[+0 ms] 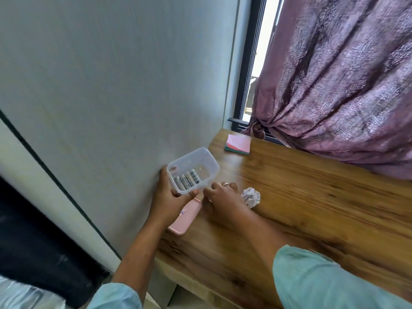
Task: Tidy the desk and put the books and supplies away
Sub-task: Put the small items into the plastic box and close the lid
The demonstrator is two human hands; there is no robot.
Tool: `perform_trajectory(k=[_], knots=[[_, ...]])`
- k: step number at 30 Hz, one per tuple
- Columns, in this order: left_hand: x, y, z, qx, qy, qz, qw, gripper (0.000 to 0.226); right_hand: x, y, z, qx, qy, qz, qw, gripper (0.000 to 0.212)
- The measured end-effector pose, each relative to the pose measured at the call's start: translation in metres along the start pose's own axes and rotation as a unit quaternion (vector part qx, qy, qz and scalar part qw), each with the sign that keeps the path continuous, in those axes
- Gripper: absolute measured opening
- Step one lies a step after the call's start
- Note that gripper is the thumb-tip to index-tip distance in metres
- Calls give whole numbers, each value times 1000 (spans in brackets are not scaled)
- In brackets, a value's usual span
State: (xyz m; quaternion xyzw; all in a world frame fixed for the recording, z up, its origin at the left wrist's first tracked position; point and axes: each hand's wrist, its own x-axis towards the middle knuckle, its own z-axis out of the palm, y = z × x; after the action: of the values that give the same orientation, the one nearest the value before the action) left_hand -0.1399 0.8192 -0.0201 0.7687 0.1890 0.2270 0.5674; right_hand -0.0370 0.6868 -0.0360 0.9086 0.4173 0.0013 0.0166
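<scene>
The left hand (169,195) is gripping the clear plastic tub (189,156) by its near corner, thumb on the front wall and fingers on its left side, and is holding it just above the desk (312,208) against the wall (111,85). Several small labelled cylinders (187,180), possibly batteries, are lying loose inside. The tub is probably light, thin-walled and smooth, so a tilt would be sending the contents rolling; a grip across both long sides would be steadier. The right hand (223,197) is resting knuckles-up on the desk beside the tub, fingers bent down; whether it is pinching anything cannot be told. A crumpled paper ball (251,196) is lying just beside it and a pink lid (186,217) below the tub. Open desk is lying to the right.
</scene>
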Motion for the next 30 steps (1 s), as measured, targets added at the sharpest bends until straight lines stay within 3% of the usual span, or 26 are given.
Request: perform_trajectory(k=[3, 5, 8, 10, 12, 14, 16, 18, 21, 30], knots=[[3, -1, -1, -4, -26, 3, 1000, 71, 3, 13, -6, 55, -1, 64, 996, 28], [4, -5, -1, -1, -32, 3, 999, 72, 5, 27, -19, 158, 61, 124, 978, 34], [5, -8, 1, 0, -28, -16, 999, 79, 3, 41, -55, 344, 224, 176, 895, 35], [6, -6, 6, 12, -22, -21, 999, 79, -1, 44, -79, 424, 255, 155, 855, 34], [4, 2, 14, 34, -39, -15, 999, 75, -8, 43, -97, 465, 215, 89, 854, 32], [0, 6, 26, 25, -70, -13, 997, 72, -17, 45, -103, 406, 160, 19, 900, 32], [-4, 7, 40, 15, -97, -21, 995, 71, -24, 50, -99, 259, 114, -12, 959, 34], [-7, 8, 51, 32, -125, -33, 991, 72, -30, 57, -95, 91, 72, -22, 993, 34], [-11, 3, 61, 49, -162, -47, 984, 76, -37, 65, -90, -53, 42, -52, 996, 34], [-25, -6, 72, 79, -194, -30, 977, 75, -57, 64, -70, -84, -41, -67, 993, 36]])
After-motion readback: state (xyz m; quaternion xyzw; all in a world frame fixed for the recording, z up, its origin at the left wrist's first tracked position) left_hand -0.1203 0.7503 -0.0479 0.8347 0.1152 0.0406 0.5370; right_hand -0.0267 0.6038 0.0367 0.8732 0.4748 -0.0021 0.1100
